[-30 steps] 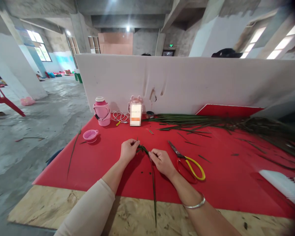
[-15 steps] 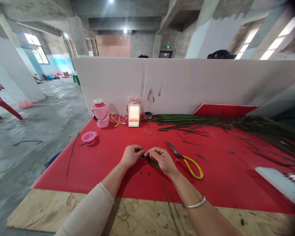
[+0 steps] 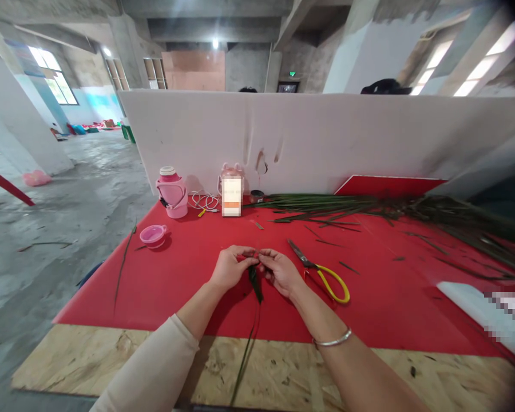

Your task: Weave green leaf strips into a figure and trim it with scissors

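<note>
My left hand (image 3: 232, 268) pinches the upper end of a dark green leaf piece (image 3: 254, 286), which looks folded or woven and dangles below the fingertips. My right hand (image 3: 280, 272) is closed in a pinch at the same spot, its fingertips meeting those of the left. What lies right between the fingertips is too small to make out. From the piece a long thin leaf strand runs down over the board edge (image 3: 292, 366). Scissors (image 3: 316, 271) with yellow handles lie to the right of my right hand, blades slightly apart.
Long green leaves (image 3: 321, 203) are heaped along the back and right of the red sheet (image 3: 189, 274). Behind stands a white panel (image 3: 197, 131). A pink bottle (image 3: 172, 194), pink cup (image 3: 153, 236), white cable (image 3: 203, 200) and lit phone (image 3: 232, 196) occupy the left back.
The leaf piece has swung from pointing right under my right palm to hanging down between the hands. Its long strand has shifted left. The view has tilted slightly down.
</note>
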{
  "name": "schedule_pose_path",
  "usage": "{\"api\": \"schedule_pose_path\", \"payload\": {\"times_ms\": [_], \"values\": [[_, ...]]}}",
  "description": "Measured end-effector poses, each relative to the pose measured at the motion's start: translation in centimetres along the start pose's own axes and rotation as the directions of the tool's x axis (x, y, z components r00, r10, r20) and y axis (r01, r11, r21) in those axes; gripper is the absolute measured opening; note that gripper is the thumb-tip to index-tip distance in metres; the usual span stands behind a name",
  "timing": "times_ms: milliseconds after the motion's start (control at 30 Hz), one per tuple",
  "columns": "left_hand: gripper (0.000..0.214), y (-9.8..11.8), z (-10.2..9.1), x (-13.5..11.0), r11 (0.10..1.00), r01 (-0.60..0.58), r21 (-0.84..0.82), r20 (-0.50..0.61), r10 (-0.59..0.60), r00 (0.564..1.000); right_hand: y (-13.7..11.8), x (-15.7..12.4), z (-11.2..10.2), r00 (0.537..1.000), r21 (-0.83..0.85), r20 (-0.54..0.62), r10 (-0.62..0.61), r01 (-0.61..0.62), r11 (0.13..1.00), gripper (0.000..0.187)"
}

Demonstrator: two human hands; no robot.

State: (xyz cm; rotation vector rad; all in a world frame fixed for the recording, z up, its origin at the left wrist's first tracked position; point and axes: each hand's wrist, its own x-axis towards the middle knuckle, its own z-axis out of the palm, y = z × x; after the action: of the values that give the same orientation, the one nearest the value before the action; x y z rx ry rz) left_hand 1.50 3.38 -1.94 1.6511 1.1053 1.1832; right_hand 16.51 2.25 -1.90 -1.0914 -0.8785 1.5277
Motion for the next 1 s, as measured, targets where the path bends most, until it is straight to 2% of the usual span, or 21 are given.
{"api": "schedule_pose_path", "payload": {"times_ms": [67,133,200,267,433,633,767,900,1000], "values": [[0.014,0.2,-0.1,0.0,0.983,-0.095,0.159,-0.012,0.099,0.995,0.2,0.1,0.0,1.0,-0.019,-0.009,-0.012,0.012,1.0,0.036],[0.008,0.3,-0.3,0.0,0.94,-0.209,0.271,0.047,0.204,0.978,0.3,0.1,0.0,0.999,-0.042,-0.017,-0.034,0.034,0.999,0.034],[0.009,0.3,-0.4,0.0,0.89,-0.318,0.326,0.12,0.295,0.948,0.5,0.2,0.0,0.998,-0.069,-0.018,-0.06,0.059,0.996,0.032],[0.011,0.2,-0.3,0.0,0.856,-0.368,0.363,0.15,0.336,0.93,0.6,0.2,0.0,0.997,-0.097,-0.01,-0.082,0.08,0.992,0.03],[0.006,0.3,-0.2,0.0,0.851,-0.241,0.467,0.079,0.231,0.97,0.2,-0.2,0.0,0.996,-0.163,0.036,-0.085,0.089,0.983,0.022],[0.005,0.4,-0.8,0.2,0.808,-0.241,0.537,0.146,0.192,0.97,-0.1,-0.9,0.5,0.993,-0.241,0.067,-0.101,0.115,0.964,0.023],[0.004,0.5,-0.7,0.1,0.856,-0.224,0.466,0.154,0.17,0.973,0.2,-0.5,0.2,0.994,-0.249,0.02,-0.111,0.112,0.962,0.029],[0.012,0.7,-0.2,-0.1,0.966,-0.165,0.201,0.123,0.142,0.982,0.4,0.1,-0.5,0.993,-0.197,0.002,-0.121,0.119,0.973,0.033],[0.012,0.5,0.0,0.0,0.992,-0.099,0.075,0.107,0.091,0.99,0.3,0.2,-0.7,0.993,-0.142,0.017,-0.12,0.121,0.983,0.035]]}}
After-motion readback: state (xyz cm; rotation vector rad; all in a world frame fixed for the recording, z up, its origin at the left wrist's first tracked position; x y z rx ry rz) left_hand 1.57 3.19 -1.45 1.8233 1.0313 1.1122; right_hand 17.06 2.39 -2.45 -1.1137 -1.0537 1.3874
